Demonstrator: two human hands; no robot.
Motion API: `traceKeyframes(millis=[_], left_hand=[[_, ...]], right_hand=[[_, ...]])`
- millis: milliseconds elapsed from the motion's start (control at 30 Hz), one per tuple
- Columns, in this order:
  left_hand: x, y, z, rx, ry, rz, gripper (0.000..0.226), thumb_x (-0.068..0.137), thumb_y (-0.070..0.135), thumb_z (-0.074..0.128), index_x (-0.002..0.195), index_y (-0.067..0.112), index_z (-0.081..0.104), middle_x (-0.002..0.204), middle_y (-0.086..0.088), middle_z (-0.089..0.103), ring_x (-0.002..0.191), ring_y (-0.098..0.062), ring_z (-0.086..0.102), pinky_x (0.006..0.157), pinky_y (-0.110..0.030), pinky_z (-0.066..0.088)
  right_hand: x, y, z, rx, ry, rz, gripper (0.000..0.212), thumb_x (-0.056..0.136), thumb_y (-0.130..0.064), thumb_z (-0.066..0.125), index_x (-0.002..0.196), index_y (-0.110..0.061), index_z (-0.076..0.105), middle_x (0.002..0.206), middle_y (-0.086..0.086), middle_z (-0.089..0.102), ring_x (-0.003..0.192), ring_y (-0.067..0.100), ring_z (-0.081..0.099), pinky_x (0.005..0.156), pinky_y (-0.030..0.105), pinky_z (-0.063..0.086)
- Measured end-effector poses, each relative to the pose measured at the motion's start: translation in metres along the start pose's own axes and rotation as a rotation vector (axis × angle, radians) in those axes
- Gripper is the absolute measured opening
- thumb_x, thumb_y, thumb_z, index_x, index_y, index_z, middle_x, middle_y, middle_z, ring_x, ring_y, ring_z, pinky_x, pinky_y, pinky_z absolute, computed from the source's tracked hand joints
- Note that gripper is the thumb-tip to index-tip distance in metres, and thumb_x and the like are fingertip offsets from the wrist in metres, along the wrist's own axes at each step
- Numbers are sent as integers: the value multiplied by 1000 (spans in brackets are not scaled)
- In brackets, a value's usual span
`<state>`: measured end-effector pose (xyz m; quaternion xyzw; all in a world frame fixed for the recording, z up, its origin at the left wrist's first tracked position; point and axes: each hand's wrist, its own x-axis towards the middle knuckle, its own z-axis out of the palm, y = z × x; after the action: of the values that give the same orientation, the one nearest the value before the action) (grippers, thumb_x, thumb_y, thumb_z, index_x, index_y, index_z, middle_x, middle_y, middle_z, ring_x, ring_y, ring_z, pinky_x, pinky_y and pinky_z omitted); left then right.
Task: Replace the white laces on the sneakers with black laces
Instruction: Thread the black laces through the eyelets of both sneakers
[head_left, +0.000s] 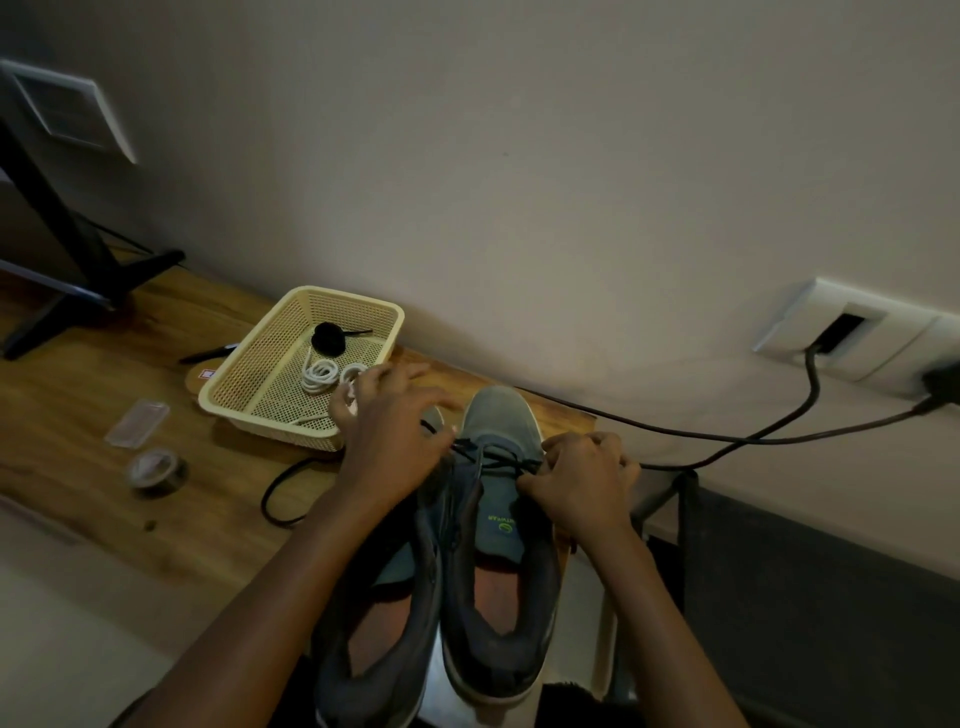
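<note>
Footwear: the left sneaker (400, 564) and right sneaker (493, 410) are stood side by side at the near edge of the tabletop (208, 509), toes to the wall, so the eyelets are faced.
Black lace (493, 457): passed through the right sneaker's lowest eyelets, with its ends drawn outward, probably for evening.
Right hand (582, 480): clenched round the lace's right end.
Left hand (395, 431): blurred; the left end seems to be pinched, with the other fingers spread.
Basket (228, 374): kept toward the far edge, with the removed white laces (322, 375) and a spare black bundle (328, 338) gathered inside.
</note>
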<state>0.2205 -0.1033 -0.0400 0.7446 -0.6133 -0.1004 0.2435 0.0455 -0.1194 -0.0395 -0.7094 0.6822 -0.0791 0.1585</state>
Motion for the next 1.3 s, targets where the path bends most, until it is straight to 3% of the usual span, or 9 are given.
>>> traceKeyframes(millis=[133,300,600,733,833,933,1033,1167,1300], left_hand=[[-8,7,7,120,-181,25,12,82,44,67,93,41,70,147,16,32,142,-18,8,111,-49,-1],[-7,7,10,85,-164,5,8,83,42,66,88,37,71,144,17,37,141,-16,11,110,-46,-4],[4,-7,-8,-206,190,-228,3,88,28,62,86,27,65,133,12,50,131,-17,28,104,-42,15],[0,1,-3,-227,133,-143,15,87,25,62,102,29,65,135,12,48,132,-16,24,104,-41,15],[-3,7,-1,-226,81,-40,13,83,27,67,95,31,64,137,12,45,133,-15,20,104,-42,15],[-7,8,3,-86,-84,3,4,81,34,69,84,37,68,146,13,36,139,-17,11,107,-43,8],[-9,7,7,44,-237,-2,9,84,41,65,92,40,69,149,14,31,142,-19,6,110,-46,3],[-8,7,10,34,-199,-6,8,86,39,63,89,36,70,145,16,37,140,-16,11,110,-45,2],[-6,7,9,-18,-139,-16,8,87,35,63,82,34,68,141,17,41,138,-13,17,108,-41,5]], right_hand=[[1,-1,1,-11,-6,-5,35,80,-38,67,107,-16,64,116,2,60,131,25,27,104,40,23],[1,2,0,-28,-7,4,33,80,-39,67,104,-16,66,117,2,60,131,25,28,104,40,22],[0,2,1,20,1,8,32,81,-37,67,104,-15,65,110,3,61,127,23,31,102,37,24],[1,0,1,27,-8,3,34,80,-36,67,106,-14,65,114,3,60,128,24,29,102,38,24],[1,0,1,44,-19,3,34,80,-35,67,108,-14,64,115,4,60,129,24,29,102,37,24],[1,1,1,58,-33,7,34,81,-36,66,108,-16,65,115,3,59,128,24,29,102,37,25],[2,2,1,59,-47,9,32,81,-38,66,105,-17,66,115,1,59,127,23,30,101,37,25],[2,3,2,59,-47,6,29,80,-39,67,98,-17,67,119,-1,59,126,23,30,99,37,25],[2,4,1,52,-54,4,31,81,-39,66,105,-19,65,120,-1,58,127,23,30,100,37,25]])
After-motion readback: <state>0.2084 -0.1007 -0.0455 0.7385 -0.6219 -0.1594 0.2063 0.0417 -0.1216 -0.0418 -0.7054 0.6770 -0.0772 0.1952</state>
